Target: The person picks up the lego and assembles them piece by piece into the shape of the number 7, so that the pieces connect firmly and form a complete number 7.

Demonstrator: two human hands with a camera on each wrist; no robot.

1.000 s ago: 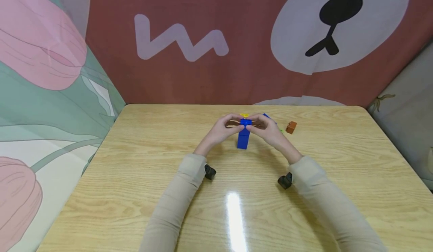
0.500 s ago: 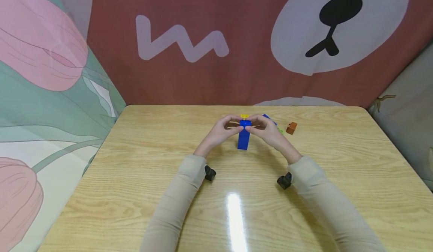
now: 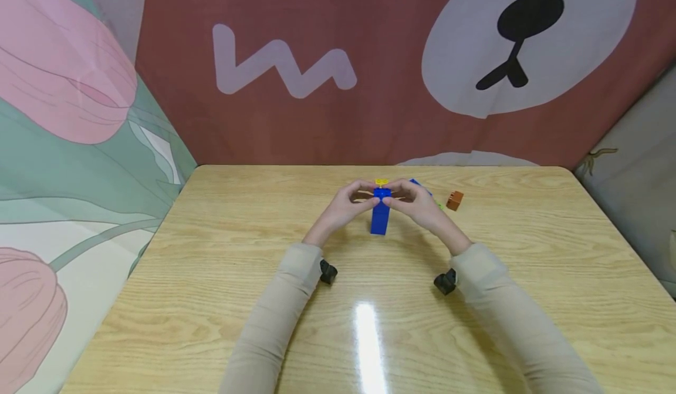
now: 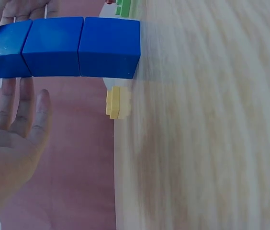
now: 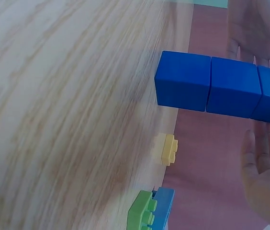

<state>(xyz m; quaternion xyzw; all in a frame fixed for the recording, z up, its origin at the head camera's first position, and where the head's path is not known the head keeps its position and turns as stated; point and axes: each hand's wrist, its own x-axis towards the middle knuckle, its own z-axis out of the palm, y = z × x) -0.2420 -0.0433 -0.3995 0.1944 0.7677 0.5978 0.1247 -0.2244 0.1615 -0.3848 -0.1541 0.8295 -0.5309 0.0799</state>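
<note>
A tower of three blue toy blocks (image 3: 379,221) stands upright on the table, stacked end on end. My left hand (image 3: 345,202) pinches the top block from the left, its thumb on the near face. On the other side my right hand (image 3: 417,203) pinches the same block, thumb tip close to the left one. In the left wrist view the left hand's (image 4: 10,139) fingers lie behind the tower. The right wrist view shows the right hand (image 5: 269,172) likewise at the top block.
Behind the tower lies a yellow brick (image 3: 381,181). Partly hidden by the right hand are a blue brick (image 3: 415,181) and a green brick (image 5: 140,211). Farther right sits a brown brick (image 3: 454,200). A patterned cloth (image 3: 290,130) hangs along the table's (image 3: 237,206) far edge.
</note>
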